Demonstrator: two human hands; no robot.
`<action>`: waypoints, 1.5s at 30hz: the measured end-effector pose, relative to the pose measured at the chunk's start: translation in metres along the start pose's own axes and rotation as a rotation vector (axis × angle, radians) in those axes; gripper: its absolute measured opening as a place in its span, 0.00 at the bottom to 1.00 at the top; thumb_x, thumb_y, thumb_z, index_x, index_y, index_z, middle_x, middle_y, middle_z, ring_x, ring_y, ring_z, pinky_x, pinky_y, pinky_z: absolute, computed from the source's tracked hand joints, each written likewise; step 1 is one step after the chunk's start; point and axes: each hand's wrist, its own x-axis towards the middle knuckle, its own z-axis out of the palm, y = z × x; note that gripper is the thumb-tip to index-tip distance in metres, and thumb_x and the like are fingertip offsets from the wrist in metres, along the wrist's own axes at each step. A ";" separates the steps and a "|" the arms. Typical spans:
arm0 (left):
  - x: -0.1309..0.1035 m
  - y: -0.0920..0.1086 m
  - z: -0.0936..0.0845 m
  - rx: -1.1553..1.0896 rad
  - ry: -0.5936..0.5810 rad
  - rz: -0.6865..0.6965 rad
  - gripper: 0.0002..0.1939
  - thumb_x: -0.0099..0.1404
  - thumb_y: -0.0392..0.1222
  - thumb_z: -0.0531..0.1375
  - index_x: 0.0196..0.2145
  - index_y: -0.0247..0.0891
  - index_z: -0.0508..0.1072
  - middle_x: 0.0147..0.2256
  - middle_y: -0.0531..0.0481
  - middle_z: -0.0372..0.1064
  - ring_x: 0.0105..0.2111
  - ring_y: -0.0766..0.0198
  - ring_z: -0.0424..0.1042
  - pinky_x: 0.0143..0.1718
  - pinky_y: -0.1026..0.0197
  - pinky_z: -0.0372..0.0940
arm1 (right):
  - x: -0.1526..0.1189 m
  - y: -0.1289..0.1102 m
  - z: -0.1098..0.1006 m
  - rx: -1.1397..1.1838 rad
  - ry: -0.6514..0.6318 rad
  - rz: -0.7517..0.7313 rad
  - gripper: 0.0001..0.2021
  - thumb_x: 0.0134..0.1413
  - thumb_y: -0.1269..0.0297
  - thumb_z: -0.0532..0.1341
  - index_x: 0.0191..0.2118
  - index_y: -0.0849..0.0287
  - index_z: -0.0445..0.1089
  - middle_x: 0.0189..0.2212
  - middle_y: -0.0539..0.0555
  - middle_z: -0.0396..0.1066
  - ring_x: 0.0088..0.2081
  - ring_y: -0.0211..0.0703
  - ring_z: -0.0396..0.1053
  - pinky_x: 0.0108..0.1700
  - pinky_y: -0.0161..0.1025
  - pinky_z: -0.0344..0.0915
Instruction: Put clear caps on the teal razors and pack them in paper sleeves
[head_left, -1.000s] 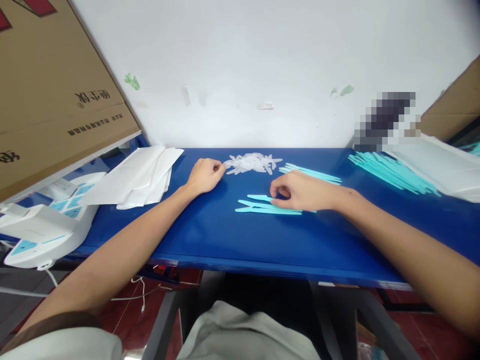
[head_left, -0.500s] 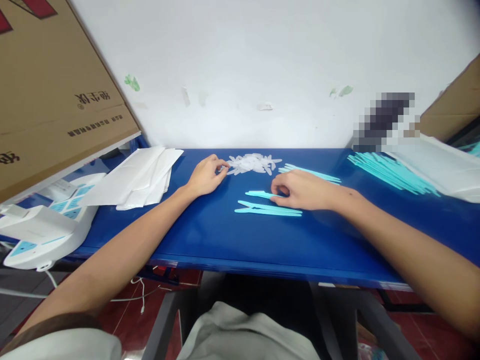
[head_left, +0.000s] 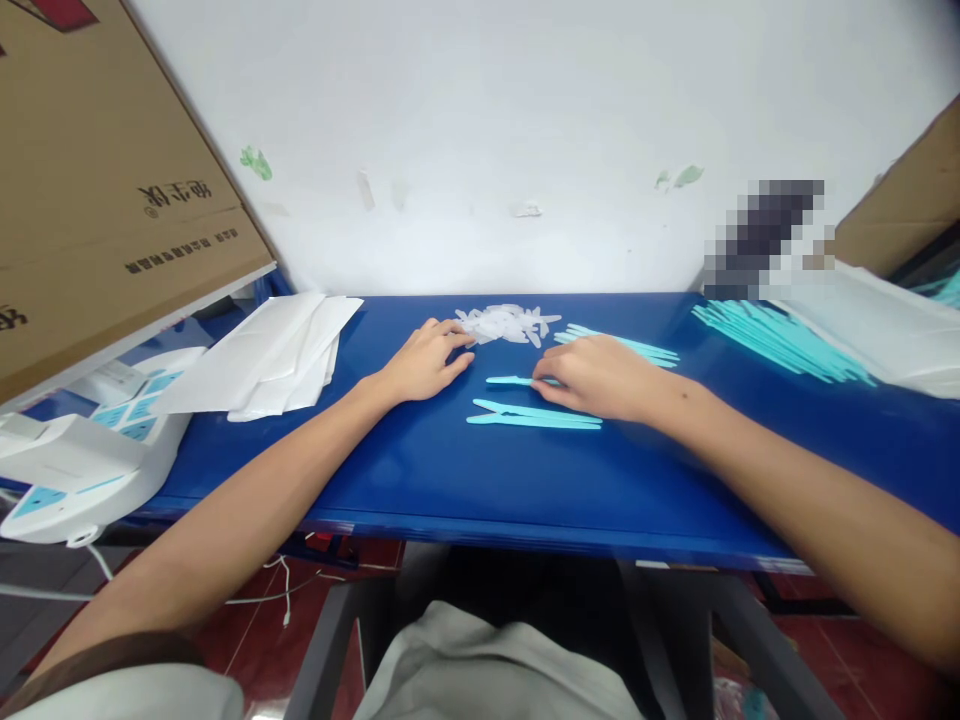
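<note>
My right hand (head_left: 589, 377) has its fingers closed on a turquoise eyebrow razor (head_left: 507, 380), a slim plastic stick whose narrow end points left; the rest is hidden under the fingers. Just in front lie loose turquoise razors (head_left: 536, 414), side by side on the blue table. My left hand (head_left: 429, 360) rests with thumb and fingers apart, its fingertips at the left edge of a pile of small translucent plastic covers (head_left: 506, 324). Beyond my right hand, more turquoise razors (head_left: 645, 349) lie close together, partly covered by it.
A large bunch of turquoise razors (head_left: 780, 342) lies at the right beside a clear plastic bag (head_left: 900, 335). White sheets or pouches (head_left: 281, 360) and a white power strip (head_left: 161, 440) are at the left. A cardboard box (head_left: 112, 180) leans over the left side.
My left hand has opened its thumb away from the fingers and shifted slightly right. My right hand has moved a little left, and the razor in it has turned more edge-on.
</note>
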 end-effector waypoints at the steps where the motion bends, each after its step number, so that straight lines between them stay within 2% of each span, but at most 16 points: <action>1: 0.000 0.000 0.000 0.002 -0.006 0.000 0.27 0.75 0.52 0.47 0.60 0.36 0.73 0.58 0.37 0.68 0.56 0.44 0.65 0.61 0.41 0.58 | 0.000 0.000 0.000 0.004 -0.006 0.006 0.19 0.70 0.59 0.51 0.39 0.59 0.78 0.37 0.59 0.80 0.35 0.48 0.74 0.35 0.41 0.58; 5: -0.001 0.000 -0.001 -0.017 -0.014 -0.010 0.27 0.75 0.50 0.47 0.60 0.36 0.74 0.60 0.37 0.69 0.59 0.43 0.65 0.62 0.40 0.59 | 0.000 0.003 0.000 0.053 -0.030 0.018 0.19 0.70 0.58 0.52 0.40 0.60 0.79 0.33 0.60 0.79 0.31 0.46 0.73 0.34 0.40 0.59; 8: 0.000 0.001 -0.003 -0.034 0.009 0.004 0.24 0.74 0.49 0.50 0.56 0.36 0.77 0.59 0.39 0.72 0.59 0.45 0.69 0.62 0.43 0.61 | 0.000 0.007 0.001 0.089 -0.042 0.019 0.18 0.69 0.57 0.53 0.42 0.60 0.79 0.33 0.59 0.79 0.32 0.47 0.73 0.34 0.40 0.60; 12: 0.001 -0.001 -0.004 -0.102 0.068 0.007 0.18 0.72 0.46 0.54 0.45 0.38 0.82 0.51 0.43 0.79 0.50 0.50 0.77 0.53 0.52 0.68 | -0.001 0.008 0.001 -0.001 -0.056 0.011 0.18 0.70 0.60 0.52 0.40 0.60 0.78 0.36 0.60 0.79 0.37 0.49 0.75 0.36 0.40 0.60; 15: 0.001 -0.003 -0.002 -0.149 0.119 -0.030 0.15 0.71 0.46 0.57 0.39 0.40 0.83 0.45 0.46 0.82 0.43 0.53 0.79 0.45 0.56 0.69 | -0.002 0.003 -0.002 -0.125 -0.099 0.042 0.19 0.71 0.63 0.50 0.37 0.61 0.77 0.37 0.62 0.79 0.36 0.50 0.75 0.33 0.41 0.57; 20: 0.002 -0.002 -0.001 -0.242 0.154 -0.062 0.09 0.66 0.43 0.63 0.35 0.40 0.84 0.41 0.46 0.82 0.41 0.54 0.80 0.45 0.56 0.69 | -0.002 -0.009 -0.004 -0.234 -0.123 0.083 0.17 0.69 0.69 0.51 0.34 0.62 0.75 0.37 0.63 0.79 0.34 0.50 0.75 0.30 0.41 0.51; 25: 0.003 -0.004 -0.005 -0.446 0.075 -0.137 0.07 0.62 0.42 0.67 0.36 0.38 0.83 0.37 0.46 0.82 0.36 0.57 0.79 0.42 0.57 0.71 | -0.004 -0.005 -0.004 -0.248 -0.132 0.149 0.14 0.63 0.75 0.52 0.35 0.61 0.75 0.37 0.62 0.79 0.34 0.49 0.75 0.30 0.42 0.52; 27: 0.003 -0.006 -0.006 -0.466 0.044 -0.157 0.09 0.61 0.44 0.68 0.37 0.38 0.83 0.36 0.47 0.82 0.35 0.58 0.78 0.40 0.57 0.71 | -0.005 -0.002 -0.003 -0.243 -0.127 0.168 0.12 0.63 0.73 0.53 0.37 0.61 0.75 0.38 0.63 0.78 0.35 0.50 0.75 0.31 0.42 0.53; 31: 0.003 -0.005 -0.007 -0.506 0.056 -0.153 0.12 0.60 0.43 0.69 0.41 0.37 0.82 0.39 0.45 0.81 0.39 0.58 0.79 0.45 0.57 0.72 | -0.004 0.005 0.001 -0.231 -0.077 0.164 0.12 0.66 0.68 0.52 0.42 0.64 0.72 0.41 0.64 0.77 0.38 0.52 0.74 0.33 0.43 0.52; 35: 0.001 0.000 -0.012 -0.495 -0.004 -0.146 0.13 0.61 0.44 0.69 0.42 0.36 0.83 0.39 0.45 0.81 0.37 0.58 0.78 0.43 0.56 0.72 | -0.003 0.008 0.004 -0.226 0.008 0.122 0.14 0.69 0.65 0.48 0.40 0.63 0.70 0.41 0.64 0.76 0.41 0.53 0.71 0.42 0.46 0.52; 41: 0.000 0.004 -0.017 -0.514 -0.064 -0.133 0.15 0.61 0.45 0.69 0.43 0.36 0.83 0.39 0.44 0.82 0.37 0.59 0.77 0.39 0.58 0.70 | -0.002 0.015 0.005 -0.121 0.003 0.156 0.17 0.71 0.63 0.42 0.42 0.63 0.66 0.26 0.55 0.72 0.25 0.44 0.61 0.46 0.47 0.50; 45: 0.001 0.004 -0.017 -0.485 -0.083 -0.112 0.16 0.61 0.47 0.69 0.44 0.38 0.83 0.38 0.44 0.82 0.34 0.60 0.75 0.35 0.59 0.67 | -0.002 0.015 0.003 -0.056 0.023 0.126 0.17 0.70 0.62 0.43 0.42 0.62 0.67 0.24 0.54 0.70 0.25 0.44 0.59 0.43 0.45 0.51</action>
